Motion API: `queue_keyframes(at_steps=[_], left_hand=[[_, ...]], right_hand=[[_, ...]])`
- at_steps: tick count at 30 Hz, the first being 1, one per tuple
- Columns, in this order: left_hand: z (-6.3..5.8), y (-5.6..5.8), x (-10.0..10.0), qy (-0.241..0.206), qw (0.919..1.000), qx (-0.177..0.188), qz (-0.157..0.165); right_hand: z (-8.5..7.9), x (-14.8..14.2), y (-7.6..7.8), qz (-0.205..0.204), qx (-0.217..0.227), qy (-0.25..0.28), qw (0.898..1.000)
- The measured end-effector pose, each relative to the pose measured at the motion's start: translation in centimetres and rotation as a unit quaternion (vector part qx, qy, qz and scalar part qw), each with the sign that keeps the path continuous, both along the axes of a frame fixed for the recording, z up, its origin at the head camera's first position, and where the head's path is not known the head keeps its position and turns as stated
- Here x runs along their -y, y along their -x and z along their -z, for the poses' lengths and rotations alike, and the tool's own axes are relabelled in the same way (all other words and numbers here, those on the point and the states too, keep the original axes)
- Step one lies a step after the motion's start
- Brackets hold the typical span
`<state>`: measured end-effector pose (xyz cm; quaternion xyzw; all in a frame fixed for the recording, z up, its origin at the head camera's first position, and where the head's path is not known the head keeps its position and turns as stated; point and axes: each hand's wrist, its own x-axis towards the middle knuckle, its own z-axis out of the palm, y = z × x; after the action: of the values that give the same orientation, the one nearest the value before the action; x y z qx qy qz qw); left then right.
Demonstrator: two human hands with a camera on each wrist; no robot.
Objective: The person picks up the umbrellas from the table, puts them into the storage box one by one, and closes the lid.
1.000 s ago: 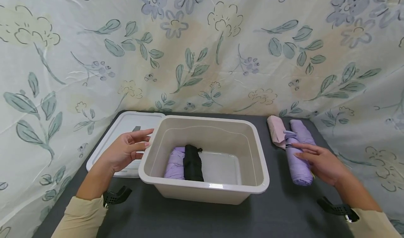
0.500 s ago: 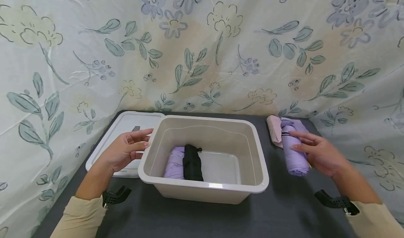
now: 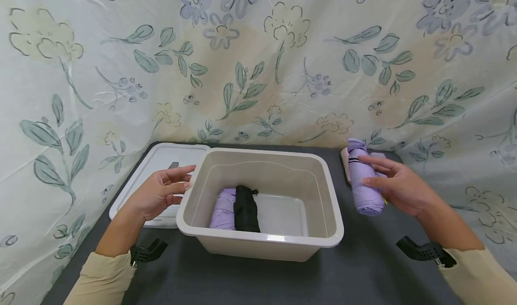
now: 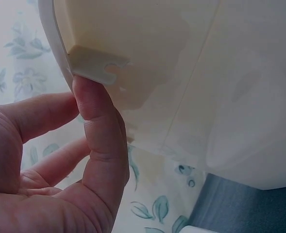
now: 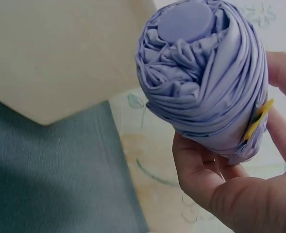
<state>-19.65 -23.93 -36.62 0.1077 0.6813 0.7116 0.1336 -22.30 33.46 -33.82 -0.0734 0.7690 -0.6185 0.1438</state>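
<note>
My right hand (image 3: 397, 186) grips a rolled lilac folding umbrella (image 3: 365, 179), held up and tilted on the right side. The right wrist view shows its gathered fabric and round end cap (image 5: 185, 22), plus a small yellow tag (image 5: 259, 119). My left hand (image 3: 163, 192) touches the left rim of a beige plastic storage box (image 3: 266, 238), its fingertips right at the edge. Up close, a fingertip (image 4: 92, 90) meets the rim's underside beside a small tab. Inside the box, another lilac folded umbrella (image 3: 223, 209) lies beside a black one (image 3: 247, 209).
A white lid (image 3: 161, 154) lies behind my left hand, partly covered by the box. A pink bundle (image 3: 345, 163) and another lilac roll (image 3: 378, 155) sit at the back right, mostly hidden. Floral fabric (image 3: 250, 71) hangs behind the dark table (image 3: 250, 280).
My right hand has lifted the lilac umbrella off the right-hand group and carried it up and leftward, toward the box. The left hand stays at the rim.
</note>
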Motion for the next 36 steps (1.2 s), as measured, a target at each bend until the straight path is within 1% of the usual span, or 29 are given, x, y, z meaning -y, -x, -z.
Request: queue_keyframes(at_steps=[7,13,19,23,29,32,36], left_hand=[[0.0,0.1,0.0,-0.005,0.9999,-0.005,0.008],[0.0,0.1,0.0,-0.001,1.0000,-0.003,0.007],[-0.1,0.1,0.0,-0.004,1.0000,0.000,0.008],[-0.2,0.1,0.0,-0.009,0.9999,0.001,0.009],[-0.3,0.0,0.0,-0.009,0.9999,0.003,0.009],[-0.2,0.0,0.0,-0.008,0.9999,0.003,0.006],[0.0,0.1,0.0,-0.002,1.0000,0.004,0.001]], right_hand=[[-1.6,2.4,0.1,-0.014,0.000,0.009,1.000],[-3.0,4.8,0.0,-0.024,0.005,0.032,0.999],[-3.8,7.8,-0.1,-0.035,0.021,0.048,0.998],[-4.3,9.5,-0.3,-0.028,0.036,0.051,0.998],[-4.7,12.0,-0.1,-0.030,0.057,0.055,0.996],[-4.6,13.3,0.0,-0.030,0.068,0.063,0.995],[-4.2,15.0,0.3,-0.022,0.095,0.077,0.992]])
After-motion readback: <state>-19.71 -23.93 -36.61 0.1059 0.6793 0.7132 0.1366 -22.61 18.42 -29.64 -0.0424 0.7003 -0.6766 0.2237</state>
